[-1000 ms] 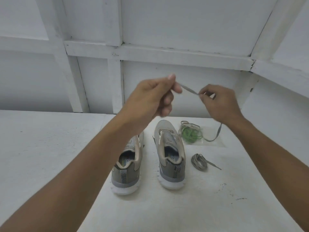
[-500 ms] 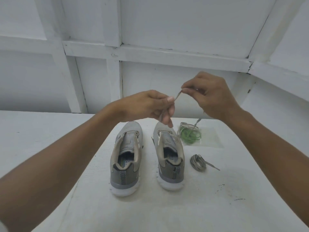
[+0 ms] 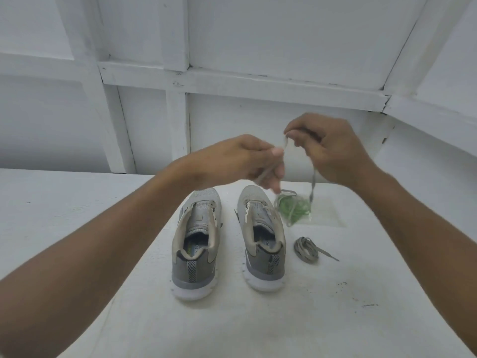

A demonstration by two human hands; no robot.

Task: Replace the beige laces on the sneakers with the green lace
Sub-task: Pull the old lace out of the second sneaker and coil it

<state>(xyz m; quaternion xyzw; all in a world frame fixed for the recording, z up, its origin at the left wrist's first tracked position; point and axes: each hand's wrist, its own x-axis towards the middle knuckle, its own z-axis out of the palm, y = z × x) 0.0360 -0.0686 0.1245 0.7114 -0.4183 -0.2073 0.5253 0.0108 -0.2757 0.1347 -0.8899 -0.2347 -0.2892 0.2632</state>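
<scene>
I judge I'm coiling the pulled-out beige lace (image 3: 313,180), pinched in the fingers of my left hand (image 3: 245,161) and right hand (image 3: 329,151) above the laceless sneakers (image 3: 196,264); next I drop it and fetch the green lace (image 3: 296,206) lying on the surface (image 3: 335,319) beyond them.

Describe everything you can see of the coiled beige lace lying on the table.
The coiled beige lace is a flat, greyish-beige fabric cord wound into a loose oval bundle, one tipped end sticking out to the right. It lies on the white table, right of the right sneaker, not touching it.
</scene>
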